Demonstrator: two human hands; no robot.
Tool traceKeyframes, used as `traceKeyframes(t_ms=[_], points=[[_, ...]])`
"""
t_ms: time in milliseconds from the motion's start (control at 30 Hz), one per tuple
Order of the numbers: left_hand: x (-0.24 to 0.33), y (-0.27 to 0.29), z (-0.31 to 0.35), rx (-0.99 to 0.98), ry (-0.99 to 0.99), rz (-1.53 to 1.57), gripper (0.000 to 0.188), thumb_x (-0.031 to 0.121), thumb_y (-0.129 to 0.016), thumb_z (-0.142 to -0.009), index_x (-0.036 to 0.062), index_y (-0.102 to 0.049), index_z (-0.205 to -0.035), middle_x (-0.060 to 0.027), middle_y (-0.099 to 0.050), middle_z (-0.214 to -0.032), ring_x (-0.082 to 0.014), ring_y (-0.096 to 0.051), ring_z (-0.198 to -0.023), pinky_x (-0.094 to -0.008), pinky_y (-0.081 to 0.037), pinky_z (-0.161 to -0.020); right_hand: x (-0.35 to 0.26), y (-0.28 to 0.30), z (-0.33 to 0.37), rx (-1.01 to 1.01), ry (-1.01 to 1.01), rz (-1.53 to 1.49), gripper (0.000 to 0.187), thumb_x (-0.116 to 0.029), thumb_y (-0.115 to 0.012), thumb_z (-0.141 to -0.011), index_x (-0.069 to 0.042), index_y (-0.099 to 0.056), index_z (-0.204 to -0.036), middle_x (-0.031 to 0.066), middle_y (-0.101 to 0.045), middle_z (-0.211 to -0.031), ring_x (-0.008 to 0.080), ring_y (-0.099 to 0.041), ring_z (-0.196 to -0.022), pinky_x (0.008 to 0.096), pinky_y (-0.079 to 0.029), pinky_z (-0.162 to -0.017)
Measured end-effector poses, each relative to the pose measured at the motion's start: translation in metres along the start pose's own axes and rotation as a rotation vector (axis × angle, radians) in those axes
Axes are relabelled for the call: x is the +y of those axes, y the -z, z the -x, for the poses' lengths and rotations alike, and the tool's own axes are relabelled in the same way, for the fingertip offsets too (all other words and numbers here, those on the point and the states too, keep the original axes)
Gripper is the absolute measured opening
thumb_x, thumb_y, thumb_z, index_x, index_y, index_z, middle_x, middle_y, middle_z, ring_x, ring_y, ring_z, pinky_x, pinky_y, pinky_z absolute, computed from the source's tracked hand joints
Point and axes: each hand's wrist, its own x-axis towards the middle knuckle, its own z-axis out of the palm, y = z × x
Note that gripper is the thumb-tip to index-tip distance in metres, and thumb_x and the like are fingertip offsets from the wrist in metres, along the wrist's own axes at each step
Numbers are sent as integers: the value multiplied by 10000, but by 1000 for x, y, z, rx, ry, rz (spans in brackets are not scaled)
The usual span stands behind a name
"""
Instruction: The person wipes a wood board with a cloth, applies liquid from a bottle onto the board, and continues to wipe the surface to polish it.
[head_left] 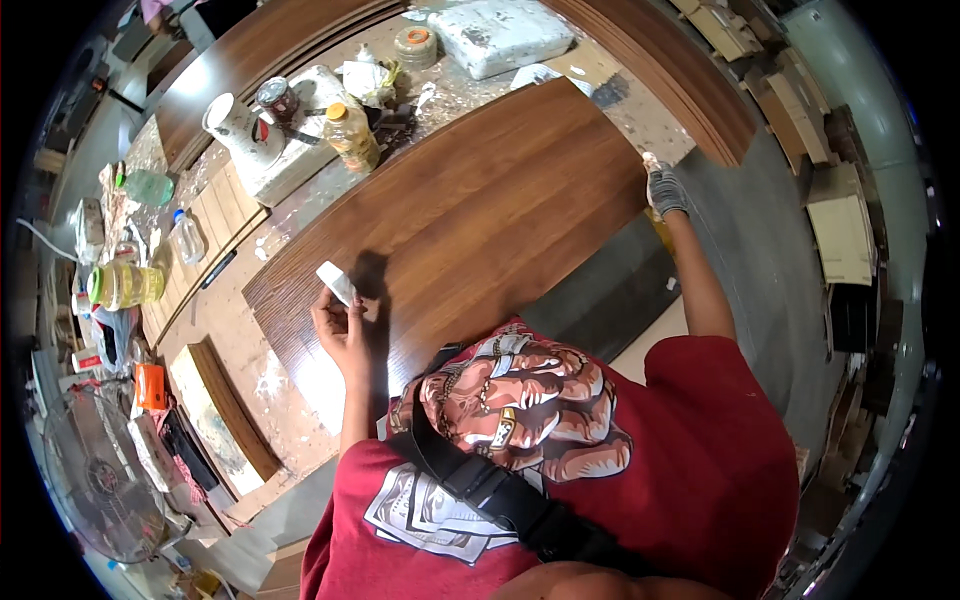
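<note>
A brown wood-grain board (470,200) lies slantwise across the work table in front of me. Over its left part, my left hand (342,325) is bare and pinches a small white flat piece (337,283) between thumb and fingers. The piece stands tilted, and its shadow falls on the board beside it. At the board's far right corner is my right hand (667,190), in a grey glove, with its fingers closed about the edge. Something pale shows at those fingertips, too small to name.
Behind the board stand a yellow bottle (350,138), a white jug (240,130), a small can (276,98) and a white paint-stained block (500,35). More brown boards (690,80) lie at the back right. A fan (105,470) is at lower left; cardboard (842,225) stands at right.
</note>
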Motion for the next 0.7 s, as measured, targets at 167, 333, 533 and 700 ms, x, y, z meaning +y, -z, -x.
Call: traceKeyframes(t_ms=[167, 333, 533, 700], points=[[0, -2, 10, 62, -1, 49, 382, 4, -644, -944, -21, -523, -1305, -33, -574, -954, -101, -567, -819, -235, -473, -756, 27, -14, 1, 80, 72, -82, 589, -513, -387, -1031, -23, -642, -1233, 248, -646, -1235, 410, -625, -1136, 444, -487, -976], [-2, 21, 34, 114, 12, -17, 406, -37, -704, -877, -10, -565, -1257, -1, -490, -974, -67, -489, -763, -206, -423, -682, 39, -14, 31, 71, 165, -399, 508, -386, -431, -1067, 51, -627, -1237, 124, -682, -1225, 197, -609, -1155, 345, -455, -1032], [6, 24, 44, 108, 48, 8, 453, -36, -708, -878, -24, -546, -1300, 4, -503, -947, -60, -492, -758, -203, -437, -688, -79, 36, 52, -55, 7, 138, 387, -325, -456, -1051, -54, -630, -1265, 158, -678, -1169, 316, -640, -1047, 414, -490, -928], [21, 29, 22, 19, 307, 447, 363, 65, -630, -964, -13, -550, -1309, -19, -627, -970, -64, -546, -799, -208, -447, -716, -191, -30, 144, 73, 764, -26, 305, -265, -509, -1001, -84, -628, -1215, 150, -625, -1154, 317, -587, -1102, 437, -457, -959]])
